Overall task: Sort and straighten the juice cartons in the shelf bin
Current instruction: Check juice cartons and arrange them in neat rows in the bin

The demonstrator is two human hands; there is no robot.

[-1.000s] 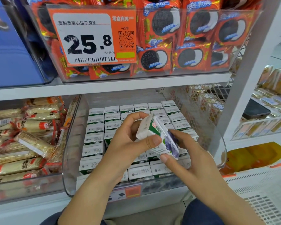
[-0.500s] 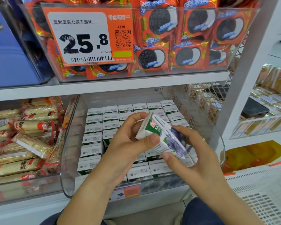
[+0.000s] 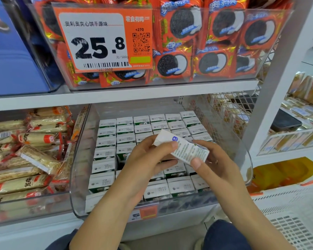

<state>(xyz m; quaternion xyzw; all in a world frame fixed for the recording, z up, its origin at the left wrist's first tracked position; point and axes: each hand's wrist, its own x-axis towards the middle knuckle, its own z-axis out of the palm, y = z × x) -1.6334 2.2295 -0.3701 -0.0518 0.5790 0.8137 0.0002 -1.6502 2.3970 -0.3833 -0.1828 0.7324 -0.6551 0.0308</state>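
A clear shelf bin point(image 3: 79, 177) holds rows of upright juice cartons point(image 3: 105, 166). Above its middle, one carton point(image 3: 183, 148) lies tilted, text panel up. The left hand point(image 3: 148, 165) pinches its far end and the right hand point(image 3: 217, 170) its near-right end, both grips clamped on it.

Juice cartons point(image 3: 125, 131) stand in rows in the bin point(image 3: 78, 177), snack packs point(image 3: 25, 159) left of it.
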